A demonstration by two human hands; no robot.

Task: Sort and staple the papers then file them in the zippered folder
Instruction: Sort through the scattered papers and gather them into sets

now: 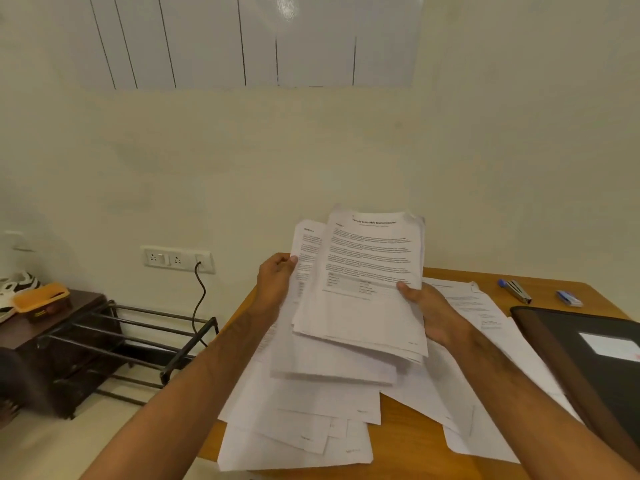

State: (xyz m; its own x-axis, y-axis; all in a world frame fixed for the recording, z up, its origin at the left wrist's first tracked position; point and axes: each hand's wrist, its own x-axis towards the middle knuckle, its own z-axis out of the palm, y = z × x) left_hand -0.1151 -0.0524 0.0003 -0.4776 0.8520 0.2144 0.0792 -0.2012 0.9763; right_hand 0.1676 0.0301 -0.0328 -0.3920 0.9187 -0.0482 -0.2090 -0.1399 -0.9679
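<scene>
I hold a loose stack of printed white papers (367, 271) lifted and tilted above the wooden table (408, 407). My left hand (275, 277) grips the stack's left edge, thumb on the front. My right hand (427, 308) grips its lower right side, thumb on the top sheet. More sheets (304, 420) lie spread in an untidy pile on the table below. A dark zippered folder (585, 355) with a white label lies at the right edge. A silver stapler (517, 291) with a blue end sits at the table's far right.
A small blue box (569, 298) lies beside the stapler. Left of the table stands a black metal rack (138, 337) and a dark low cabinet (41, 344) with shoes on it. A wall socket (177, 259) with a black cable hangs behind.
</scene>
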